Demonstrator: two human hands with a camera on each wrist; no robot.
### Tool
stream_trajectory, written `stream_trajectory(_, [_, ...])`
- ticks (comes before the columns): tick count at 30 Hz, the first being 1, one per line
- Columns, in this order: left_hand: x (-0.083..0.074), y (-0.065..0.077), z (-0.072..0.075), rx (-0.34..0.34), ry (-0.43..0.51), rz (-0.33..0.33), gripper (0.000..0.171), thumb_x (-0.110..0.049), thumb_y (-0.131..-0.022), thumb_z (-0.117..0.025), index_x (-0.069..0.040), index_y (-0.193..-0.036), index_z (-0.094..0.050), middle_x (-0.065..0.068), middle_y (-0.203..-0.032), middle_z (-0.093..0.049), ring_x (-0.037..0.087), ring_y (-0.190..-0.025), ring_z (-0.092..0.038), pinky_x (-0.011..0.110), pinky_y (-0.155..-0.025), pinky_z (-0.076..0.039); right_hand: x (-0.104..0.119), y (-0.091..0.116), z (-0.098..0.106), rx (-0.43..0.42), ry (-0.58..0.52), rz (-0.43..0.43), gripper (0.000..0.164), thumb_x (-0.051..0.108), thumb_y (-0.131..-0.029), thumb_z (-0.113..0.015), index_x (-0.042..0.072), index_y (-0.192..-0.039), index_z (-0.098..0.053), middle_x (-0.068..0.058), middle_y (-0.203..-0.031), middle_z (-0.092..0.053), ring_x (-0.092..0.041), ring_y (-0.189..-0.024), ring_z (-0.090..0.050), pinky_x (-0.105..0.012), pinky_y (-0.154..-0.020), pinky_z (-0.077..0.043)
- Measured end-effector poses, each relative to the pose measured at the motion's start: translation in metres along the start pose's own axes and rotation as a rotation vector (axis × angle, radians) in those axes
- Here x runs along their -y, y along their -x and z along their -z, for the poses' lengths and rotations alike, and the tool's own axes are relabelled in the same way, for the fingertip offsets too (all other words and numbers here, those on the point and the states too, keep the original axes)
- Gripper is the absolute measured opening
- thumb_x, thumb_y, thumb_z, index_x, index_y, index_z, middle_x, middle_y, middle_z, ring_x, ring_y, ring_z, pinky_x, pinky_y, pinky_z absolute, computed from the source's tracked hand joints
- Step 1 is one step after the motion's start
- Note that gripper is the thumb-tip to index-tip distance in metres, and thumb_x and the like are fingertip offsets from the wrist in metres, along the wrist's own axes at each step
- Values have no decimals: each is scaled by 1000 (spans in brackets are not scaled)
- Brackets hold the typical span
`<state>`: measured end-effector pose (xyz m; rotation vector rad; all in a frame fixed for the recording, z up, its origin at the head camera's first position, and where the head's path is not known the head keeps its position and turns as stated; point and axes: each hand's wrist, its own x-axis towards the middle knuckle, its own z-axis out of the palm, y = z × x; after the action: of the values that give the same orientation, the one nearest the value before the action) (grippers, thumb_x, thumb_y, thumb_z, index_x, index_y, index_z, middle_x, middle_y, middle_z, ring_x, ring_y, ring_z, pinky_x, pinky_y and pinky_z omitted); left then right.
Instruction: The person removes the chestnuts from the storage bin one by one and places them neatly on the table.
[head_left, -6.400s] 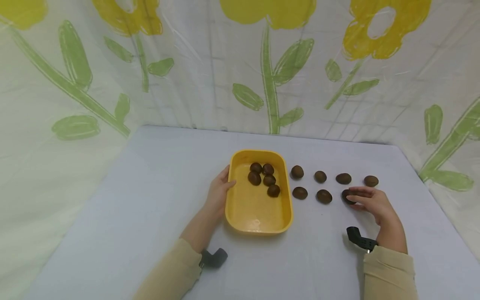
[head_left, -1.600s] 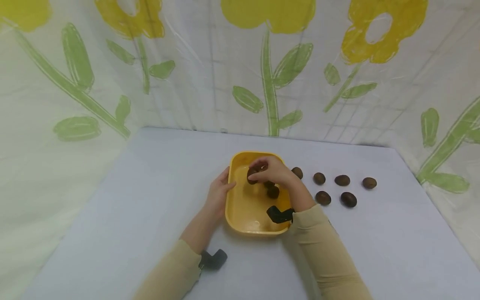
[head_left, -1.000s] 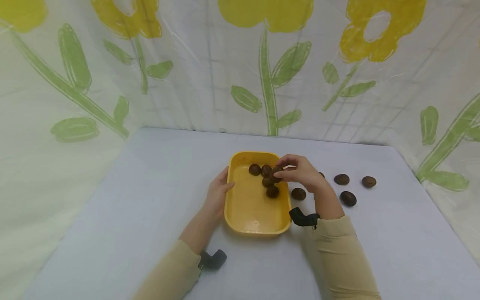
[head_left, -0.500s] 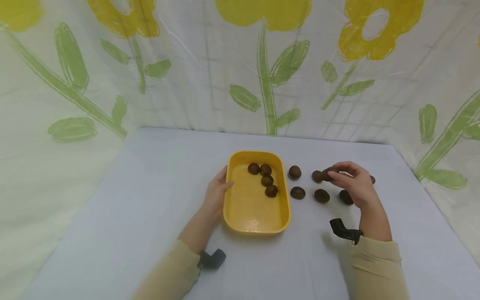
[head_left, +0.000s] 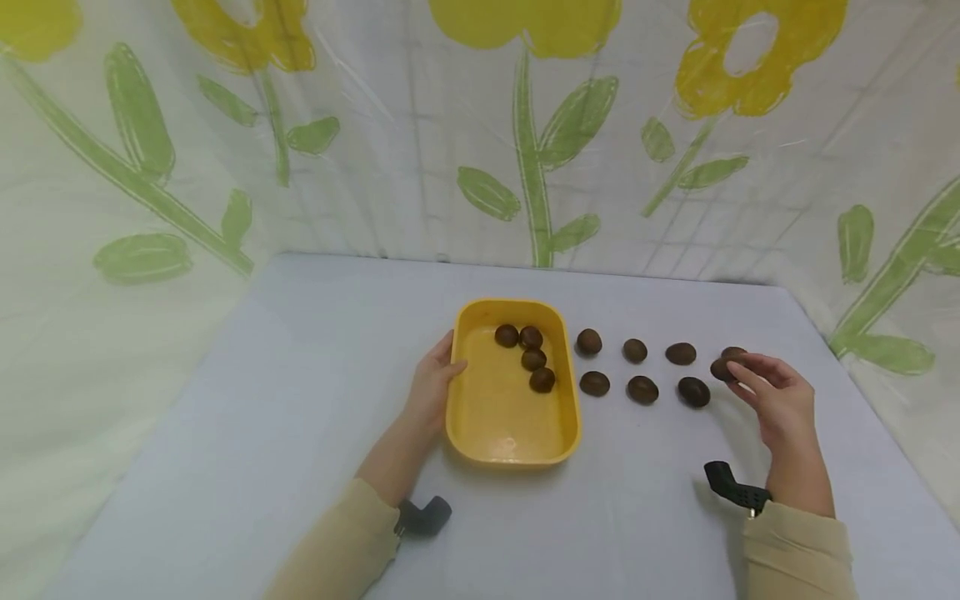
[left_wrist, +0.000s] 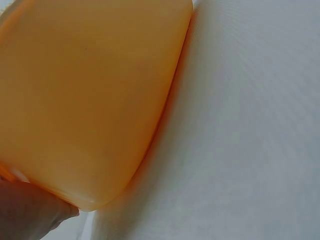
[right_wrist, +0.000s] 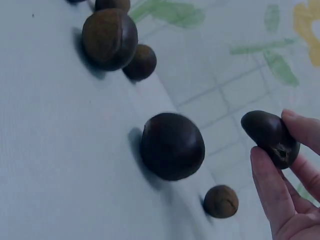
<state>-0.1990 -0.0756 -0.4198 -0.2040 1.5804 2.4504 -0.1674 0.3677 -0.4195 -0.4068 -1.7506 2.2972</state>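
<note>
Head view, far left: a beige left sleeve (head_left: 337, 537) slants in over the pale bench (head_left: 300, 358), with a black wrist device (head_left: 426, 517) beside its cuff.
Left hand (head_left: 430, 390): at the left side of the yellow tray (head_left: 502, 417); its grip holds the wall, thumb bent over the rim. The left wrist view is mostly the tray's outer side, with part of the hand at lower left.
Yellow tray: upright on the bench; four brown tray nuts (head_left: 533, 359) sit grouped in its far right part.
Front row (head_left: 642, 390): three nuts on the bench, spaced apart, beginning just right of the tray.
Rear row (head_left: 634, 351): four nuts on the bench, also spaced apart; the rightmost is partly hidden behind the held nut (head_left: 723, 369).
Held nut: near the right end of both rows, raised off the bench. The right wrist view shows it apart from the other nuts.
Right hand (head_left: 783, 408): grip narrow, thumb and fingertips pinching the held nut.
Right sleeve (head_left: 798, 554): beige, nearer than the hand, with a second black device (head_left: 738, 492) at the wrist.
</note>
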Motion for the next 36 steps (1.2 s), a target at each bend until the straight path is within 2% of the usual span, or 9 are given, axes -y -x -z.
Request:
stream_trajectory(5, [1, 0, 0, 0, 27, 15, 59, 5, -93, -39, -9, -148, -24, 5, -155, -23, 19, -143, -22, 35, -118, -21, 9, 15, 1, -104, 0, -80, 21, -7, -74, -71, 10, -85, -69, 6, -76, -69, -6, -68, -67, -22, -59, -57])
stream_trajectory(10, [0, 1, 0, 14, 48, 10, 59, 5, -93, -37, -9, -148, -22, 3, -156, -21, 18, -143, -19, 35, -118, -20, 8, 14, 7, -174, 52, -166, 21, -3, -72, -74, 14, -81, -67, 9, -72, -67, -3, -66, -66, -20, -58, -57])
stream_trajectory(17, [-2, 3, -1, -9, 22, 13, 59, 4, -93, -39, -10, -148, -24, 2, -155, -23, 17, -143, -21, 34, -118, -20, 2, 9, 13, -193, 35, -184, 22, -4, -70, -76, 14, -80, -70, 9, -70, -68, -4, -64, -67, -19, -58, -56])
stream_trajectory(21, [-3, 3, -1, 1, 13, 7, 59, 4, -93, -38, -10, -148, -23, 3, -156, -22, 17, -143, -20, 35, -118, -20, 0, 8, 14, -227, 43, -194, 23, -2, -68, -77, 15, -81, -69, 10, -70, -68, -3, -64, -66, -18, -58, -56])
stream_trajectory(24, [-2, 2, 0, 7, 15, 7, 59, 4, -93, -38, -9, -148, -23, 3, -156, -21, 18, -143, -19, 35, -118, -19, -1, 9, 15, -267, 92, -222, 24, 3, -68, -80, 17, -83, -69, 12, -70, -67, 0, -64, -64, -16, -58, -55])
stream_trajectory(28, [0, 1, 0, 11, 22, 5, 59, 5, -93, -38, -9, -148, -23, 3, -156, -21, 17, -143, -19, 35, -118, -19, -3, 8, 16, -318, 214, -264, 24, 14, -68, -82, 23, -85, -69, 18, -71, -63, 4, -65, -61, -12, -57, -53])
stream_trajectory(36, [0, 1, 0, 12, 36, 2, 59, 5, -93, -38, -9, -148, -24, 3, -155, -22, 18, -143, -20, 35, -118, -20, -4, 9, 20, -288, 469, -308, 16, 28, -74, -77, 29, -87, -68, 21, -77, -52, 8, -63, -57, -7, -55, -48])
